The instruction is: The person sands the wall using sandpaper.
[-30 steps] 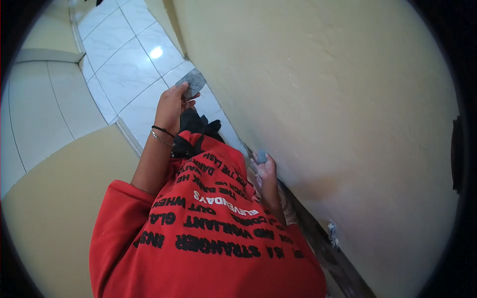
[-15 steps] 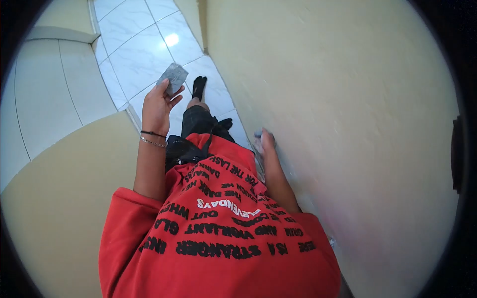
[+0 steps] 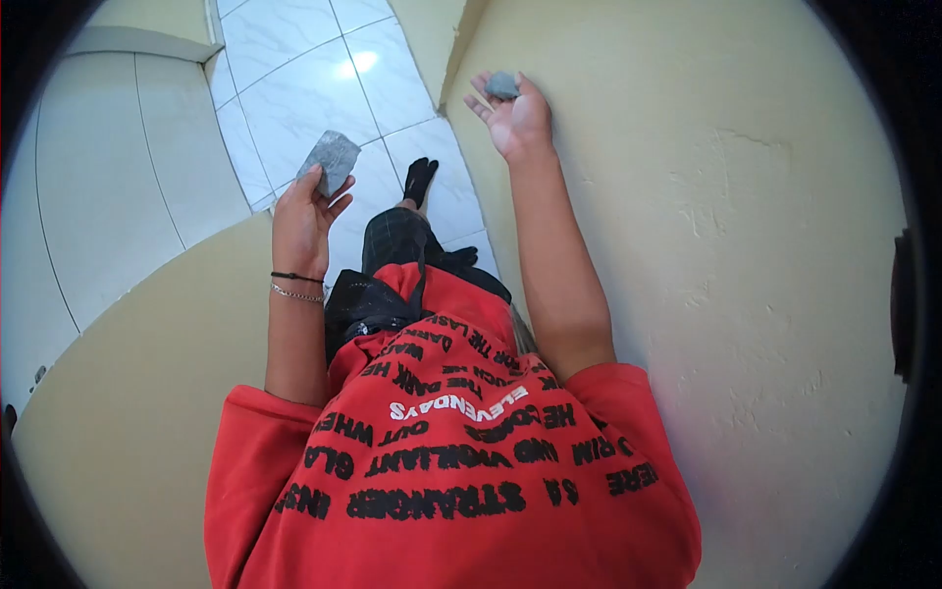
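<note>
The left hand [image 3: 306, 218] pinches the grey block [image 3: 330, 164] by its lower edge, thumb on its face — the right hand [image 3: 519, 120], fingers loosely spread, holds a smaller grey piece [image 3: 502, 85] beside the wall [image 3: 677, 147].

Bright red shirt [image 3: 461, 530] with black lettering, plus one word in white – floor tiles [image 3: 304, 88] are white with faint grey marbling and dark lines, walls [image 3: 706, 245] a creamy yellow-beige, socks [image 3: 419, 182] plain black, grey piece [image 3: 330, 162] lightly mottled.

Soft, dim light, glare on tiles [image 3: 309, 83], fisheye curvature, black corners.
</note>
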A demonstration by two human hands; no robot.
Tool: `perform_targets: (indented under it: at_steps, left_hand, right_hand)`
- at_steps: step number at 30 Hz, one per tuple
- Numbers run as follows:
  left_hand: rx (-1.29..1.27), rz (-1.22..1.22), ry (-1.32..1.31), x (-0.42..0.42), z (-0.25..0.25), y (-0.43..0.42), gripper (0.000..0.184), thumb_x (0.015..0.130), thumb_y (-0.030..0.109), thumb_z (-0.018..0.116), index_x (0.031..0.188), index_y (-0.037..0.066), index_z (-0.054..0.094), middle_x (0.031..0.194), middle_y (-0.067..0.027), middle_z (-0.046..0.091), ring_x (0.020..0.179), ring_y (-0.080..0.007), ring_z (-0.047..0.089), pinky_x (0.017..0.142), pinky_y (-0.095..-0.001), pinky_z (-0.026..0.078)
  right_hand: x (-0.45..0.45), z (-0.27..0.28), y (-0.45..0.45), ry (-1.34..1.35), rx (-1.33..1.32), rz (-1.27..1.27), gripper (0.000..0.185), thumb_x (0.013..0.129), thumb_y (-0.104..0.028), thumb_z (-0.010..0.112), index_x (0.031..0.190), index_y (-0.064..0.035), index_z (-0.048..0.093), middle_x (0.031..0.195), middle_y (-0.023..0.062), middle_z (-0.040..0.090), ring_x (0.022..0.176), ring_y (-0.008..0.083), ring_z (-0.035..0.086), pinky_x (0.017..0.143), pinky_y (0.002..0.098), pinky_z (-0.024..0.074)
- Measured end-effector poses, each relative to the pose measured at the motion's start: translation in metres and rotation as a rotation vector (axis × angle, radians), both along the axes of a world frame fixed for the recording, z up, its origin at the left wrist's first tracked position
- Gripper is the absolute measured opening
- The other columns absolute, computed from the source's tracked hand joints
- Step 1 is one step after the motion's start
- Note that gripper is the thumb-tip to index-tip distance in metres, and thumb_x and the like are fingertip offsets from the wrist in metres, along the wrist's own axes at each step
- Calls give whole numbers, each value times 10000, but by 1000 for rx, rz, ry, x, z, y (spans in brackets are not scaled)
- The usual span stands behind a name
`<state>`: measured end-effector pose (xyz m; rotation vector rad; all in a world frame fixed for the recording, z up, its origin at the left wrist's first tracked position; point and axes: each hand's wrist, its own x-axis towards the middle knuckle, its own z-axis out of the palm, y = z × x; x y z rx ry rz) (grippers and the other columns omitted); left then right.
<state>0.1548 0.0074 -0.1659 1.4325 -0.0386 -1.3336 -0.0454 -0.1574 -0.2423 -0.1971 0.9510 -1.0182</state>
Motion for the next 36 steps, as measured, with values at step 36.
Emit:
perform_targets:
  at_steps: [36]
  left_hand:
    - [127, -124, 86, -15, -8, 14, 254, 866, 205, 444, 1018, 16, 517, 947, -76, 584, 877, -201, 573, 757, -310, 448]
  right_hand:
    - [-209, -141, 274, 438, 693, -14, 494, 859, -417, 337, 1217, -78, 367, 1172, 103, 439, 1086, 273, 445, 877, 513, 317]
